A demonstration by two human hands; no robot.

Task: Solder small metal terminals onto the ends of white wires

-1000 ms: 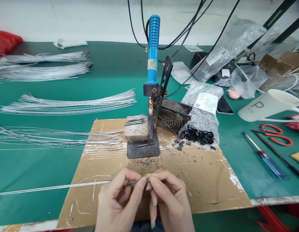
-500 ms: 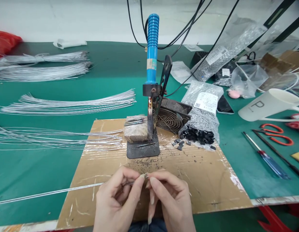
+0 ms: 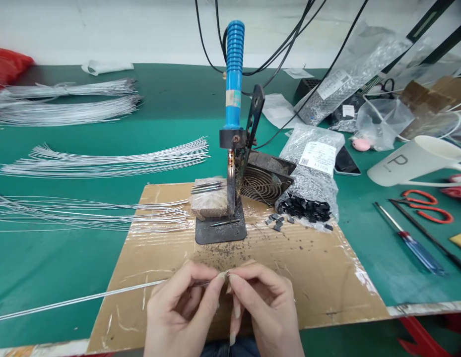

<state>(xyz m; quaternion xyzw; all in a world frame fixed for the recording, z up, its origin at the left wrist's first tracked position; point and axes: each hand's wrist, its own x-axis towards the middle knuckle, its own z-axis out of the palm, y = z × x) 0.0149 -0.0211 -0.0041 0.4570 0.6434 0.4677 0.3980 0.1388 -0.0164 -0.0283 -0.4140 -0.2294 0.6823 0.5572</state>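
My left hand [image 3: 181, 312] pinches the near end of a long thin silvery wire [image 3: 81, 299] that runs off to the left across the cardboard sheet [image 3: 319, 277]. My right hand [image 3: 263, 310] pinches at the same wire tip, fingertips touching the left hand's; what it holds there is too small to make out. Both hands hover over the front edge of the cardboard. Behind them a blue-handled soldering iron [image 3: 233, 74] stands upright in a dark metal stand [image 3: 221, 230], beside a brown sponge block [image 3: 210, 201].
Bundles of silvery wires [image 3: 103, 161] lie on the green mat at left. A small fan [image 3: 265, 183], a bag of black small parts [image 3: 308, 198], a white cup [image 3: 412, 161], red-handled scissors [image 3: 426, 206] and a screwdriver [image 3: 411, 240] sit at right. Black cables hang behind.
The far left end of the held wire has dropped slightly lower on the mat. My hands stay together at the wire's tip with only small finger shifts.
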